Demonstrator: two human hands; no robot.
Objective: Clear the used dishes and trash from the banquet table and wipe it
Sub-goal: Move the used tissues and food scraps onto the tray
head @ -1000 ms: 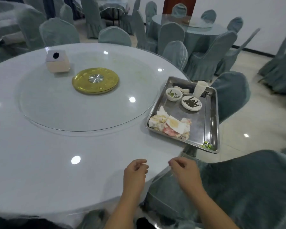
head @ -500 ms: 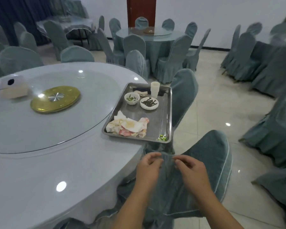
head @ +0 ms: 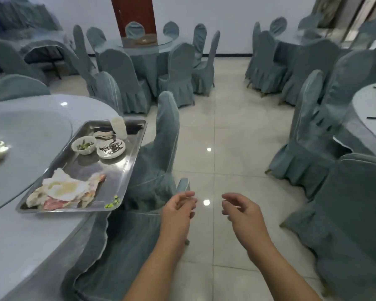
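Rectangular shiny steel tray point(head: 126, 170) (crumpled stained napkins point(head: 65, 191), two small white bowls) sits on the table edge, left of both hands; left hand point(head: 178, 210) and right hand point(head: 242, 210) hang loose, holding nothing.

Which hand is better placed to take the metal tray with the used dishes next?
Probably the left hand. It hangs loosely open and empty, closer to the metal tray at the table edge. The right hand, also empty, is over the floor, farther from it. A loaded tray may need both.
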